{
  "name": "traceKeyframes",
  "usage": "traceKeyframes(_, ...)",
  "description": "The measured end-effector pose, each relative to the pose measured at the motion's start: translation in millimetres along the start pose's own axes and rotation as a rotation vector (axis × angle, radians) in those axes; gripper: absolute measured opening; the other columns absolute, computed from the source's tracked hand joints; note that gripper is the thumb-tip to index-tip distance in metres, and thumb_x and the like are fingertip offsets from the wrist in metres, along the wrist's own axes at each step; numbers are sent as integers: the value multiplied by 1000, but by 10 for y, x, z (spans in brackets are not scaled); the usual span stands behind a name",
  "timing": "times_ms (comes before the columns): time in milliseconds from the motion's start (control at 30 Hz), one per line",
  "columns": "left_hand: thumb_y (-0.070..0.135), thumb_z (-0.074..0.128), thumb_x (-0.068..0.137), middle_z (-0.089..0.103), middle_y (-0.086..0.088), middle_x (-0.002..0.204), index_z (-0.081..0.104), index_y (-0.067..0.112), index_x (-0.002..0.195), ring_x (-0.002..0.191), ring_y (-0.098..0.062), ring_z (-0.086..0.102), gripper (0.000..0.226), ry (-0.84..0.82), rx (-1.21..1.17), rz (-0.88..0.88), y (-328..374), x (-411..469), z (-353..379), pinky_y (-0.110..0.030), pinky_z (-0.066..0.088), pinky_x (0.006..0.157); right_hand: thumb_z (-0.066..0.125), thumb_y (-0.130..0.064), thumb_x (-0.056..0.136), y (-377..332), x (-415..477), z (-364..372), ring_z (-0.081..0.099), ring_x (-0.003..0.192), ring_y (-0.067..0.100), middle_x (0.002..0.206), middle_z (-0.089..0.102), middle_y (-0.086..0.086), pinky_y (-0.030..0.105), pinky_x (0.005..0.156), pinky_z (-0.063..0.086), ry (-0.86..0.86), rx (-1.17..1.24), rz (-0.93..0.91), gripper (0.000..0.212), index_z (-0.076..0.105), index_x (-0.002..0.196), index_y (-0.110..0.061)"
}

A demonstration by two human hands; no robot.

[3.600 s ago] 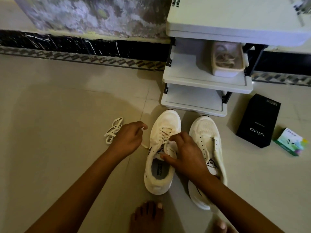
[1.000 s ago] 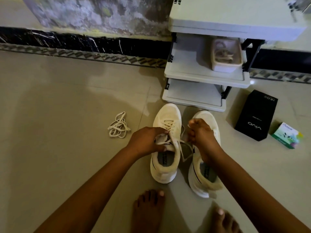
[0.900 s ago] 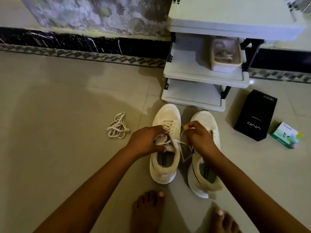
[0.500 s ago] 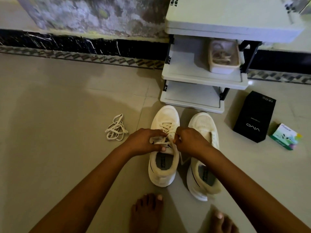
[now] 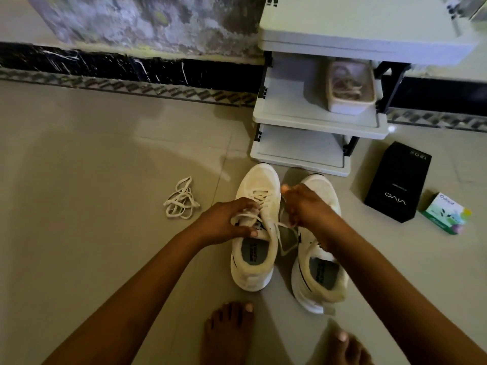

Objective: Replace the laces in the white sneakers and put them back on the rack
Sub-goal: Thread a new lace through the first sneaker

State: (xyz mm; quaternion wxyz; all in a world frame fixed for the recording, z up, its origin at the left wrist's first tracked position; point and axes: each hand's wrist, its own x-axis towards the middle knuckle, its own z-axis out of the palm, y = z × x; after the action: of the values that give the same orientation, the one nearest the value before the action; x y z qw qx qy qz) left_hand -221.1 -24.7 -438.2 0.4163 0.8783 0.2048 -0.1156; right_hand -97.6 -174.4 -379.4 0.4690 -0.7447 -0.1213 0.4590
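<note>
From the head camera, two white sneakers stand side by side on the floor (image 5: pixel 105 180), toes toward the rack (image 5: pixel 316 125), just in front of its lowest shelf. The left sneaker (image 5: pixel 254 255) has a lace (image 5: pixel 284 225) partly threaded. The right sneaker (image 5: pixel 320 270) shows none, though the person's hand and arm cover most of its top.

The left hand (image 5: pixel 224 222) grips the left sneaker at the tongue, fingers curled over the top and thumb pressed on the tongue. The right hand (image 5: pixel 305 206) is closed in a fist, pinching the lace, which runs across from the left sneaker and hangs in a loop between the two.

One loose lace (image 5: pixel 181 200) lies bundled on the floor, left of the sneakers.

The rack has three shelves. On the middle one sits one tub (image 5: pixel 347 108) with tangled laces inside.

Two boxes lie right of the sneakers: a black box (image 5: pixel 398 183) and a smaller green box (image 5: pixel 445 213) just beside it.

Two bare feet (image 5: pixel 228 333) show at the bottom edge.
</note>
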Motion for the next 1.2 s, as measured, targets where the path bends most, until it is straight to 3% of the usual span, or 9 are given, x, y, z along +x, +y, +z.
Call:
traceKeyframes(133, 39, 75, 76, 55, 9, 133, 47, 33, 134, 120, -10, 52, 64, 7, 6, -16, -13, 4, -5, -24, 42, 93, 49, -34, 96, 337, 131, 93, 58, 92, 21, 101, 60, 5, 31, 78, 46, 7, -641, -157, 27, 53, 112, -12)
traceKeyframes(233, 38, 75, 76, 54, 8, 134, 47, 32, 134, 122, -11, 50, 64, 4, -2, -16, -6, 3, -5, -23, 41, 94, 51, -28, 96, 409, 128, 73, 57, 98, 26, 105, 58, 10, 30, 80, 43, 3, -788, -272, 24, 58, 104, -7)
traceKeyframes(400, 40, 74, 76, 52, 5, 138, 45, 34, 136, 124, -13, 49, 67, 3, -32, -41, -32, 2, 7, -32, 44, 98, 46, -29, 95, -84, -138, -140, 58, 104, 20, 104, 63, 4, 30, 90, 46, -180, 112, -301, 17, 60, 93, -20)
traceKeyframes(500, 36, 75, 76, 51, 6, 139, 46, 32, 136, 124, -12, 48, 67, 11, -46, -33, -38, 2, 8, -28, 42, 97, 38, -23, 99, -186, -142, -227, 67, 83, 21, 83, 68, 9, 38, 90, 51, -303, 312, -199, 23, 56, 89, -13)
traceKeyframes(600, 40, 74, 76, 49, 5, 140, 45, 33, 137, 126, -14, 47, 68, 3, -21, -41, -35, 10, 18, -31, 43, 99, 41, -31, 99, -45, -51, -138, 59, 55, 14, 61, 59, 2, 36, 71, 57, -266, 62, 36, 20, 50, 92, -16)
traceKeyframes(700, 38, 74, 77, 49, 5, 140, 46, 30, 136, 126, -13, 47, 66, 6, -24, -37, -32, 18, 18, -27, 42, 96, 48, -36, 96, 120, -19, -94, 57, 48, 8, 65, 59, 1, 21, 49, 48, -216, -359, 108, 16, 49, 95, -21)
traceKeyframes(833, 33, 76, 76, 50, 5, 139, 48, 29, 135, 126, -11, 46, 65, 15, -64, -28, -18, 19, 2, -20, 38, 92, 45, -43, 95, 181, 1, -62, 64, 70, 17, 78, 67, 8, 31, 77, 53, -319, -578, 75, 37, 61, 81, -12)
traceKeyframes(967, 35, 74, 77, 49, 5, 140, 46, 29, 137, 126, -13, 46, 66, 3, -36, -34, -17, 24, 7, -24, 40, 94, 42, -47, 96, 139, 82, -28, 51, 60, 6, 65, 53, -6, 19, 63, 43, -172, -725, -27, 38, 49, 68, -22)
traceKeyframes(1200, 39, 74, 77, 50, 5, 139, 46, 31, 136, 125, -14, 48, 66, 6, -22, -36, -22, 29, 16, -31, 44, 97, 58, -34, 90, 211, 178, 22, 63, 88, 20, 98, 65, 6, 33, 83, 52, 66, -1197, -138, 23, 64, 98, -14)
